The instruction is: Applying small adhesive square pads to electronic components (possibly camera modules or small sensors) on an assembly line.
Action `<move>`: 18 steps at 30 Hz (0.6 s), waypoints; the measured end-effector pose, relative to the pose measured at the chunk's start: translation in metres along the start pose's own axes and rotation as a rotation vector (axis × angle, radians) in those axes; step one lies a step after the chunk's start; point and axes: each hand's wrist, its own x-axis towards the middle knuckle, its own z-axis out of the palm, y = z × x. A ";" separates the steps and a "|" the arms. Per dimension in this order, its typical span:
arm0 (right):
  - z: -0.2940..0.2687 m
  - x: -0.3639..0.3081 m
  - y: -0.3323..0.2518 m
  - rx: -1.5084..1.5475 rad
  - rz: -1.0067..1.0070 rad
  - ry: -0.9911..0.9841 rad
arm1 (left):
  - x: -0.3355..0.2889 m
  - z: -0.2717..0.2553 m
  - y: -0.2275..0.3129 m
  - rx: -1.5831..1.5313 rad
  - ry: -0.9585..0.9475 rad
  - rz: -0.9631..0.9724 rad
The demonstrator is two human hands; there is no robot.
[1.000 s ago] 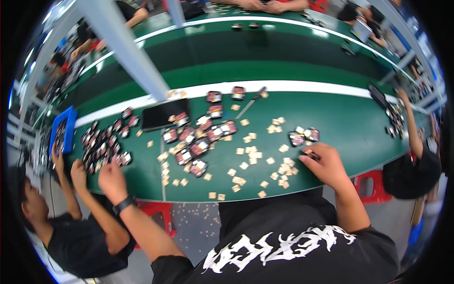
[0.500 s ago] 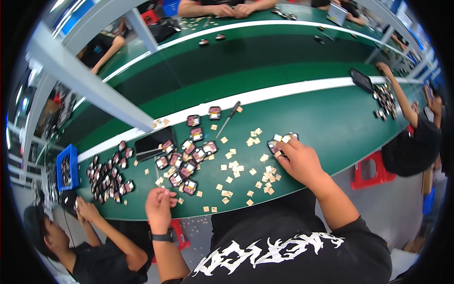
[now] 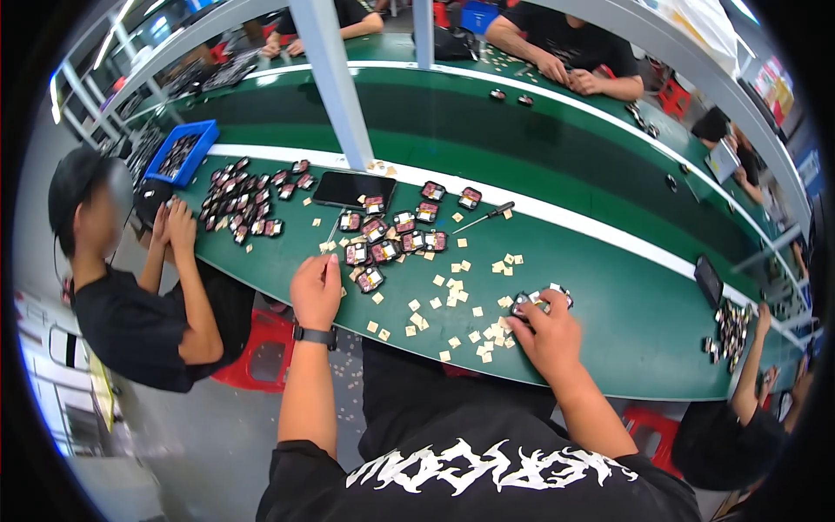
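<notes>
My right hand rests at the right of the scattered squares, its thumb and fingers curled round a small black rectangular module. Another black module shows just beyond the fingertips, partly hidden. Left of the middle, my left hand is held over the table's near edge with fingers drawn together; anything between them is too small to make out. Beside it lies a cluster of black modules with reddish labels. Small beige square pieces are strewn between my hands.
A screwdriver and a flat black tablet-like slab lie beyond the cluster. A grey post rises behind. A co-worker at left sits by a module pile and blue bin. Another pile lies far right.
The whole view has turned, so the table now slopes down to the right and more of the left co-worker shows. My right hand stays at the modules; my left stays beside the cluster, fingers together.
</notes>
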 end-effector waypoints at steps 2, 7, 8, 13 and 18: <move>0.001 0.000 0.000 0.017 -0.072 0.047 | -0.004 0.001 0.003 0.000 0.053 -0.017; 0.001 -0.004 0.011 0.098 -0.082 -0.111 | -0.009 0.010 -0.003 0.021 0.202 0.008; -0.002 -0.004 0.011 0.100 -0.060 -0.104 | -0.008 0.011 -0.005 0.032 0.226 0.023; -0.005 -0.005 0.007 0.121 0.060 -0.050 | -0.003 0.010 -0.005 0.170 0.134 0.006; 0.002 -0.013 0.013 0.167 0.016 -0.038 | -0.006 0.008 -0.009 0.215 0.092 0.016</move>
